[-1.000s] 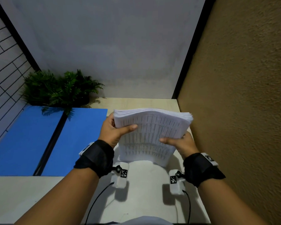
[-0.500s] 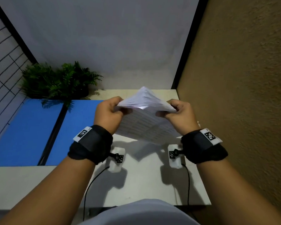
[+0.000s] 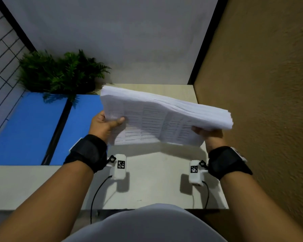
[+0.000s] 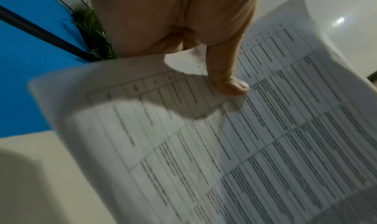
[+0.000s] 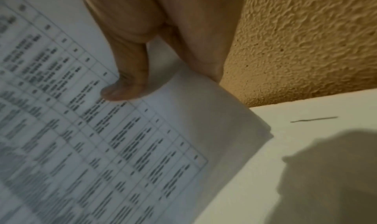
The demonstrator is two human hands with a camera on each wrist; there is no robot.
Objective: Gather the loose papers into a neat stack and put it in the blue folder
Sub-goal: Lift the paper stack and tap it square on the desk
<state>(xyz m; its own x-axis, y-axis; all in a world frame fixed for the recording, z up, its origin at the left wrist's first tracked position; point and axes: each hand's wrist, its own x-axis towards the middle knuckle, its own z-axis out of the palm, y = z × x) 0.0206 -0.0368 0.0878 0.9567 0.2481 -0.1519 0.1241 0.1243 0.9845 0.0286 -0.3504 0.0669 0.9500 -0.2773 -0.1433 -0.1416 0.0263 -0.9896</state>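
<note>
A thick stack of printed papers is held tilted above the white table, its printed face toward me. My left hand grips the stack's left edge, thumb pressed on the printed face. My right hand grips the right edge from below, thumb on the sheet; its fingers are hidden behind the paper. The blue folder lies open and flat on the left, with a dark spine down its middle.
A green fern plant stands at the back left, overlapping the folder's far edge. A rough tan wall runs close along the table's right side. A white wall closes the back.
The stack, bowed into a peak between both hands half a second ago, now stands wide and tilted, held by its left and right edges. Both hands have moved apart.
</note>
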